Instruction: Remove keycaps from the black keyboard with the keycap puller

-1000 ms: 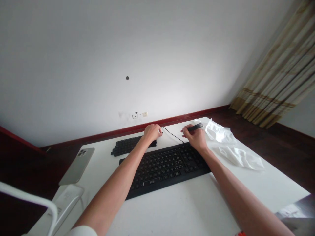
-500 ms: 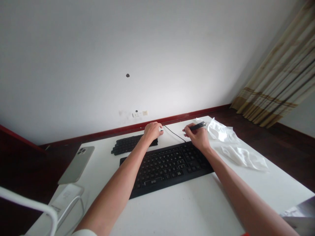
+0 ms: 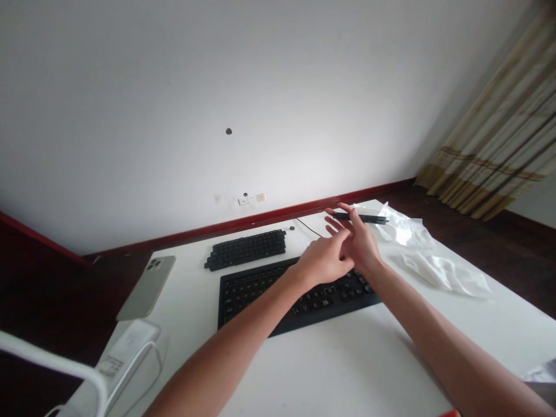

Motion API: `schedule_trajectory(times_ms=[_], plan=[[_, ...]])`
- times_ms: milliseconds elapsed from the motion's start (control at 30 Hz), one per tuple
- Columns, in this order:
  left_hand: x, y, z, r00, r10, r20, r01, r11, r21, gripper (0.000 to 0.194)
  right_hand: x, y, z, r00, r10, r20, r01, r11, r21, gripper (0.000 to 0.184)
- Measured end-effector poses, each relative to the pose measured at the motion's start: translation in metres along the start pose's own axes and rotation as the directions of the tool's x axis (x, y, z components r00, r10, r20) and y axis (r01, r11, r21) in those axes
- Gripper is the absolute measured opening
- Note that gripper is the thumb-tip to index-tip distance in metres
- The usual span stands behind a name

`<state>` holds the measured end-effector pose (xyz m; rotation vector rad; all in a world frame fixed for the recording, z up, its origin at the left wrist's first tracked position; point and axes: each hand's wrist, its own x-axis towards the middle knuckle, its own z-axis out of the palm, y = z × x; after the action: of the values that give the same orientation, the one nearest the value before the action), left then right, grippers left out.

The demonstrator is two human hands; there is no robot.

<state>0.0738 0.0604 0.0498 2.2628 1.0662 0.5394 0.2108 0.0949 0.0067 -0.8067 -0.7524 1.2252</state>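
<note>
My right hand [image 3: 362, 243] holds a slim black pen-like tool [image 3: 367, 219] between thumb and fingers, its palm partly turned up and the other fingers loosely spread. My left hand [image 3: 324, 260] reaches across, its closed fingertips against the right palm; whatever they pinch is hidden. Below both hands lies a black keyboard [image 3: 247, 292], its face looking stripped of keycaps, partly covered by my forearms. Behind it, a block of loose black keycaps [image 3: 247, 248] is laid out in rows. One small black keycap [image 3: 292, 228] sits apart at the block's right end.
A phone [image 3: 147, 288] lies face down at the white table's [image 3: 330, 370] left edge. Nearer me are a white power strip [image 3: 125, 353] and a white curved bar [image 3: 52, 362]. Crumpled clear plastic bags [image 3: 443, 275] lie on the right. A thin cable [image 3: 308, 227] runs behind the keyboard.
My left hand has moved right from the loose keycaps to my right palm, uncovering the single keycap. My right hand has turned its palm upward and opened some fingers, still gripping the tool.
</note>
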Motion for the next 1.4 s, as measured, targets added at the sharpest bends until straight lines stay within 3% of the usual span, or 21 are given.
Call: schedule_trajectory(times_ms=[200, 333, 500, 700, 867, 1033, 1233, 1333, 1400], plan=[[0.006, -0.008, 0.004, 0.996, -0.091, 0.021, 0.093, 0.984, -0.152, 0.055, -0.017, 0.004, 0.016, 0.997, 0.069, 0.02, -0.069, 0.998, -0.014, 0.041], [0.004, -0.007, 0.003, 0.992, -0.121, 0.043, 0.126, 0.982, -0.144, 0.063, -0.019, 0.004, 0.017, 0.995, 0.1, 0.01, -0.099, 0.995, -0.03, 0.041], [0.0, -0.003, 0.005, 0.991, -0.09, 0.101, 0.103, 0.986, -0.131, 0.055, -0.014, 0.004, 0.012, 0.998, 0.058, 0.023, -0.057, 0.998, -0.039, 0.039], [0.002, -0.006, 0.004, 0.993, -0.112, 0.043, 0.113, 0.993, -0.022, 0.062, -0.01, 0.006, 0.009, 0.998, 0.039, 0.045, -0.037, 0.998, -0.043, 0.04], [0.002, -0.006, 0.001, 0.99, -0.11, 0.088, 0.12, 0.985, -0.12, 0.06, -0.016, 0.006, 0.013, 0.992, 0.112, 0.065, -0.112, 0.994, -0.005, 0.039], [0.004, -0.01, 0.004, 0.978, -0.124, 0.166, 0.15, 0.976, -0.159, 0.062, -0.007, 0.004, 0.006, 0.994, 0.099, 0.04, -0.101, 0.994, 0.038, 0.036], [0.01, -0.024, -0.004, 0.984, -0.128, 0.123, 0.132, 0.991, -0.026, 0.077, 0.007, 0.005, -0.009, 0.999, 0.013, 0.037, -0.014, 1.0, 0.021, 0.038], [0.015, -0.048, -0.022, 0.99, -0.127, -0.055, 0.135, 0.976, 0.169, 0.074, 0.016, 0.004, -0.019, 1.0, -0.019, 0.003, 0.019, 1.0, 0.019, 0.036], [0.019, -0.07, -0.037, 0.974, -0.088, -0.21, 0.155, 0.933, 0.326, 0.053, 0.022, 0.004, -0.025, 0.999, -0.037, -0.026, 0.037, 0.999, -0.015, 0.038]])
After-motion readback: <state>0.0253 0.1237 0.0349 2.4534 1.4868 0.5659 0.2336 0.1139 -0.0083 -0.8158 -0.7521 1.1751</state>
